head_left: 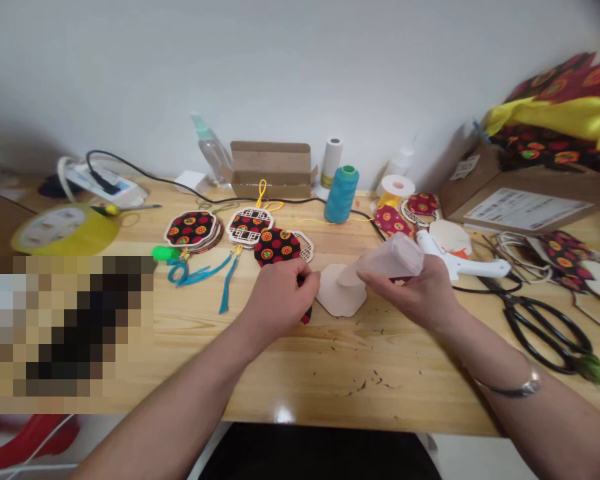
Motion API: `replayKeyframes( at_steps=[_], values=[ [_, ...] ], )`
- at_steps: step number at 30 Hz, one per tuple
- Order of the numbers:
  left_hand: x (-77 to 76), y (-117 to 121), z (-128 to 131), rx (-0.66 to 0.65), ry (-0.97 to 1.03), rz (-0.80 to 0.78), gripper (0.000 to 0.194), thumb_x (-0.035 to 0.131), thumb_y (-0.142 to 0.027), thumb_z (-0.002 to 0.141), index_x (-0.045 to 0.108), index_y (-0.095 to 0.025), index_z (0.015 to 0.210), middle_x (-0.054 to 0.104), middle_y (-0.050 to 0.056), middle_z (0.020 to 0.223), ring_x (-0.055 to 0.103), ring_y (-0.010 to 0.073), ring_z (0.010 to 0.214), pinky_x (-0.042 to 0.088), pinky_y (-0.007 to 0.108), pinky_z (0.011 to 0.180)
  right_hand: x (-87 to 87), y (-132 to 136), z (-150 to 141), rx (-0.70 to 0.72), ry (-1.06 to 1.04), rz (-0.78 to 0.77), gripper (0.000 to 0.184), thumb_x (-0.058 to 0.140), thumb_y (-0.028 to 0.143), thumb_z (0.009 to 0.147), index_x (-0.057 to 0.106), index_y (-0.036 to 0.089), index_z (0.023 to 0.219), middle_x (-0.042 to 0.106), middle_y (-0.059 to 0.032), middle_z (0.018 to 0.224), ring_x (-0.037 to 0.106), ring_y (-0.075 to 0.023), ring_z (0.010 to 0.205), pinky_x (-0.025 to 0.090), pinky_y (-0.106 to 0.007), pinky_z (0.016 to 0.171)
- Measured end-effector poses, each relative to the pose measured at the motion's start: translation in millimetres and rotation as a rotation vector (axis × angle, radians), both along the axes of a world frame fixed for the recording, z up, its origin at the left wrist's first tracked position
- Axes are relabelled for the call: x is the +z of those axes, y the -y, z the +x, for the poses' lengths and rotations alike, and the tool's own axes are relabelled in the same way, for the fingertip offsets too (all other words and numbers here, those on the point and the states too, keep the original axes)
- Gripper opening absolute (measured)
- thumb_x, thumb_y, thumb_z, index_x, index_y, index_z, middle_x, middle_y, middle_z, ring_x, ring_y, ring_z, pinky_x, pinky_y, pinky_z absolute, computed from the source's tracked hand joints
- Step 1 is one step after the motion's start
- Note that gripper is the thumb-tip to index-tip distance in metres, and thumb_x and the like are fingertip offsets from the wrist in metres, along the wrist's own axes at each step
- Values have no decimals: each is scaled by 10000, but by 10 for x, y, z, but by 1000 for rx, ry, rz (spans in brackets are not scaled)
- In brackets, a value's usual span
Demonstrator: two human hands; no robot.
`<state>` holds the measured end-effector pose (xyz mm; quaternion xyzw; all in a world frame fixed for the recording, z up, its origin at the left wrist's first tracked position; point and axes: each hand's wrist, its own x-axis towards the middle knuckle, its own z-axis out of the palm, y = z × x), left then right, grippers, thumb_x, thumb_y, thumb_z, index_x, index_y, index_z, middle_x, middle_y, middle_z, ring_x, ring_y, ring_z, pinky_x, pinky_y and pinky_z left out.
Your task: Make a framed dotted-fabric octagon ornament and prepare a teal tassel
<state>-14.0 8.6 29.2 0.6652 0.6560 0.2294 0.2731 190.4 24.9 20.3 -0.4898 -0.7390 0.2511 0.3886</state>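
Note:
My right hand (425,293) is closed around a whitish translucent squeeze bottle (385,259). The bottle tilts down to the left, its narrow end over a pale eight-sided wooden piece (343,300) lying on the table. At the left edge of that piece is my left hand (287,290), thumb and fingers pinched together on a dark patterned fabric piece (307,317). Most of this fabric is hidden under the hand. Just beyond the left hand lie another patterned fabric piece (279,247) and a wooden lattice frame (305,245).
Finished-looking tasselled ornaments (190,229) lie at left, near a tape roll (65,229). A teal thread cone (343,195) stands behind the wooden piece. At right are a white glue gun (473,267), black-handled scissors (550,333) and a cardboard box (525,193) heaped with fabric.

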Motion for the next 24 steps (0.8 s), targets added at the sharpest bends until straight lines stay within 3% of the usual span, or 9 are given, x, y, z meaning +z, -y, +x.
replayKeyframes(
  at_steps=[7,15,24],
  values=[
    [-11,8,-4,-3,-2,-3,277,501,-347,768,599,-185,567,575,-22,470,446,112,424,305,240,484,45,8,32,38,57,39,174,656,321,735,631,180,637,642,-26,612,566,-134,537,435,-238,465],
    [-2,1,-5,-3,-11,0,268,514,-341,764,588,-186,559,542,-30,450,432,110,421,303,244,491,64,49,4,94,58,-29,181,660,328,735,633,175,642,651,-29,631,583,-140,569,451,-239,491],
    [-18,6,7,6,20,18,272,527,-340,761,557,-184,540,486,-42,426,387,98,409,287,238,476,109,26,34,22,-49,-21,156,684,304,706,617,185,631,617,0,565,545,-112,486,418,-218,421]
  ],
)
